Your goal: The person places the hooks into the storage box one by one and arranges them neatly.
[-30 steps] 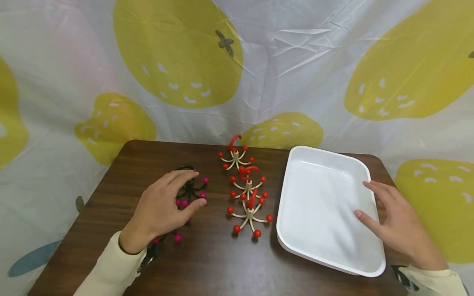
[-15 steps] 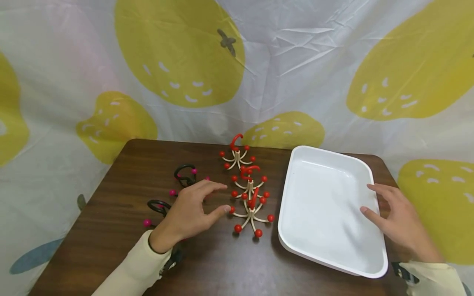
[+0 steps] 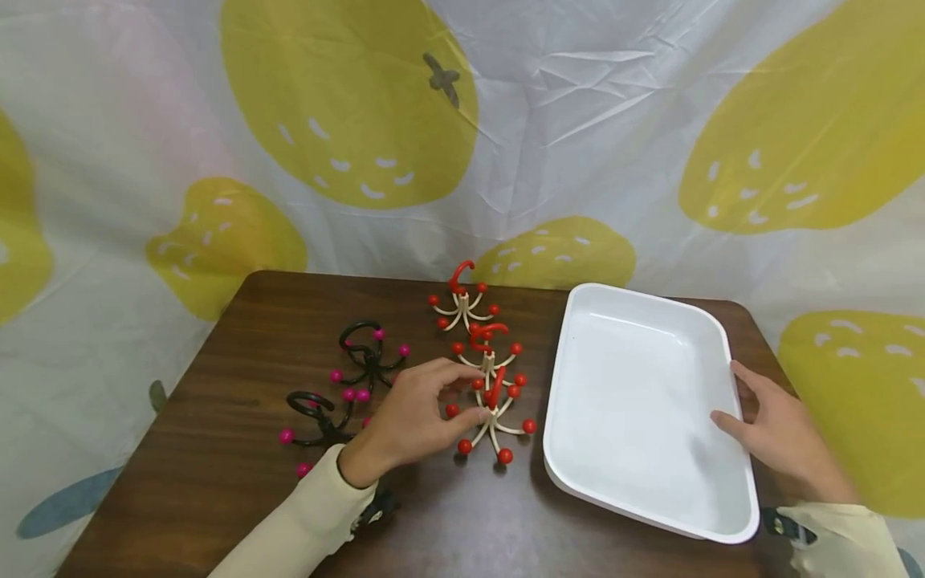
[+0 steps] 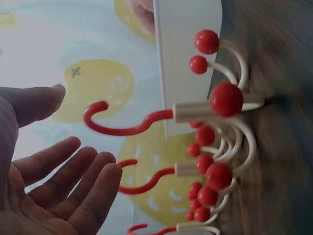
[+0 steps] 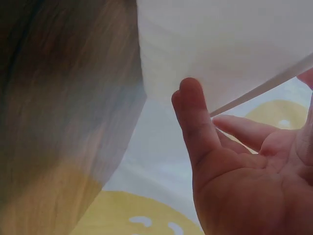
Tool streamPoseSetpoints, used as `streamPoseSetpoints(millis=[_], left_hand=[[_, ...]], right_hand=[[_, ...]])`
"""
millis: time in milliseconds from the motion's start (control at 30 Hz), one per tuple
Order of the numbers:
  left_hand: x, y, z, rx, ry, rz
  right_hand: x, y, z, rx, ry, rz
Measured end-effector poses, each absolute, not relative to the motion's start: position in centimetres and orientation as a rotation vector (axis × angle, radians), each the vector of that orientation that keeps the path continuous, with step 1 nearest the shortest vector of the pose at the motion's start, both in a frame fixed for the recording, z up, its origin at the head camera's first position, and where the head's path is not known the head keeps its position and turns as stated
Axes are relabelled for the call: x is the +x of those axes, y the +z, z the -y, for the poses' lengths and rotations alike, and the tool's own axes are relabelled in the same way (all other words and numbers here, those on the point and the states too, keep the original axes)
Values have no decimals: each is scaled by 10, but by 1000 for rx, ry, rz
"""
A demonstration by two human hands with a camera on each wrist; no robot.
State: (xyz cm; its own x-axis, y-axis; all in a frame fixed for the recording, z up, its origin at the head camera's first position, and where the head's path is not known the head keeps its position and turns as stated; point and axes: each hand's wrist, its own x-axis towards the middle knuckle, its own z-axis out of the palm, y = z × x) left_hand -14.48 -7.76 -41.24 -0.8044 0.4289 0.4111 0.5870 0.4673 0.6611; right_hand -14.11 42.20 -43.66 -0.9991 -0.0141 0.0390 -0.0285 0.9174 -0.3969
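Note:
My left hand (image 3: pixel 415 413) is beside the front red-and-cream ball-tipped hook hanger (image 3: pixel 492 419), fingers and thumb spread. In the left wrist view, the palm (image 4: pixel 14 196) faces the hanger's red hook (image 4: pixel 132 130), with a gap between thumb and hook. Two more such hangers, the middle one (image 3: pixel 489 365) and the back one (image 3: pixel 463 305), stand in line behind it. At the white tray's (image 3: pixel 636 401) right side is my right hand (image 3: pixel 780 429), thumb over the rim, fingers outside. The right wrist view has those fingers (image 5: pixel 193 103) extended along the tray's outer wall.
Two black hook hangers with pink balls, one farther back (image 3: pixel 370 361) and one nearer (image 3: pixel 328 429), stand left of my left hand. The brown wooden table (image 3: pixel 491 522) ends at a hanging cloth (image 3: pixel 520 144) printed with yellow fruit.
My left hand has moved right, from over the black hangers to the front red-and-cream one. My right hand has shifted slightly nearer the tray's rim. The hangers and tray stay in place.

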Motion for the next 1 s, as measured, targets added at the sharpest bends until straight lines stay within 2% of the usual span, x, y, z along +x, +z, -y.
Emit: streamPoseSetpoints(millis=[467,1000], left_hand=[[-149,-421,56,-844,-1463,2527],[-150,-414,54,-846,-1423,2497]], right_hand=[[-140,-444,-427,-21,993,3068],[-150,-442,-425,61,1052,3115]])
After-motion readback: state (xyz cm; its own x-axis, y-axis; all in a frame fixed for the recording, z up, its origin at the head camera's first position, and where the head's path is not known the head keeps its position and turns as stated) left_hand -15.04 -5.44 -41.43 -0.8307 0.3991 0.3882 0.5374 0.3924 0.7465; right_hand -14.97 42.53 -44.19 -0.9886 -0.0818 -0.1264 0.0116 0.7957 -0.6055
